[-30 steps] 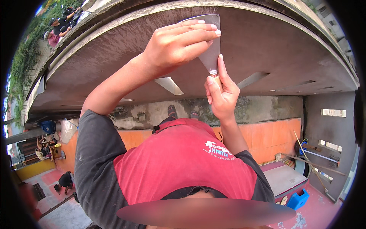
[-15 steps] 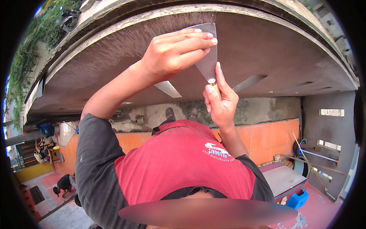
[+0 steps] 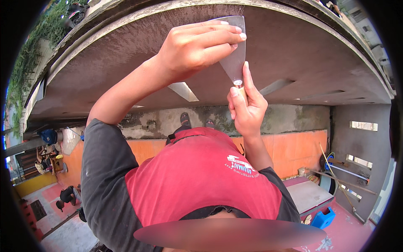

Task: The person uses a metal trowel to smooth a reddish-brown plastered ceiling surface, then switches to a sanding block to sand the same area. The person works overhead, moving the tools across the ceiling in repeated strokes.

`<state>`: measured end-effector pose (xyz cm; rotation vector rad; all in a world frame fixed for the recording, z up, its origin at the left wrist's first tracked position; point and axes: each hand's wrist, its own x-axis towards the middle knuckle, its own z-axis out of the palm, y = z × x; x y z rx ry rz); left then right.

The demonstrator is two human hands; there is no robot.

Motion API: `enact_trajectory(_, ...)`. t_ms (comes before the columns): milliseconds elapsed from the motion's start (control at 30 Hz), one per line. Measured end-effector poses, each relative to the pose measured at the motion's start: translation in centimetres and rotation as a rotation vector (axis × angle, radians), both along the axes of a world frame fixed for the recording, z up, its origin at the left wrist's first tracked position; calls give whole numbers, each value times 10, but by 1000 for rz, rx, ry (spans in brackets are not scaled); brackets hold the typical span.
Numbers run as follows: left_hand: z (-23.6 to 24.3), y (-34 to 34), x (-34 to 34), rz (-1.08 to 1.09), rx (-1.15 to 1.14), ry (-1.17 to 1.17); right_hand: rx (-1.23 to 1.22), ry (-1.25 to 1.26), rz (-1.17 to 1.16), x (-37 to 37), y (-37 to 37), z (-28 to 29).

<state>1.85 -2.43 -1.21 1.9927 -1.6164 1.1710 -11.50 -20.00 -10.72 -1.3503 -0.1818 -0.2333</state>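
A putty knife with a wide metal blade (image 3: 236,59) is up against a dark grey wall (image 3: 285,50). My right hand (image 3: 248,107) is closed round its short handle, index finger stretched up along the blade's narrow end. Across the blade's face lie the extended fingers of my left hand (image 3: 195,46), side by side; its thumb is hidden. The blade's top edge sits just under the wall's pale rim (image 3: 201,7). Left of the blade, the wall surface looks rougher and streaked.
Narrow slots (image 3: 183,91) pierce the wall lower down. Orange tiles (image 3: 289,147) lie behind my feet. At the right are a bench (image 3: 306,193), a blue plastic stool (image 3: 323,218) and leaning poles (image 3: 340,180). Another person (image 3: 69,195) bends over at the lower left.
Both hands and the putty knife have shifted slightly up and to the right in the view. The hold on the knife looks the same. The person at lower left has moved a little.
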Motion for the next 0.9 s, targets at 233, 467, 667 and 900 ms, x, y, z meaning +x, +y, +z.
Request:
enact_trajectory(233,11,1,0,33,3,-39,56,-6,40,4,3,14)
enact_trajectory(467,19,5,7,45,-3,-56,70,-40,31,14,7,20)
enact_trajectory(667,22,6,6,48,-3,-58,-22,-110,42,21,3,17)
enact_trajectory(900,13,10,0,-4,12,-17,9,8,63,6,6,15)
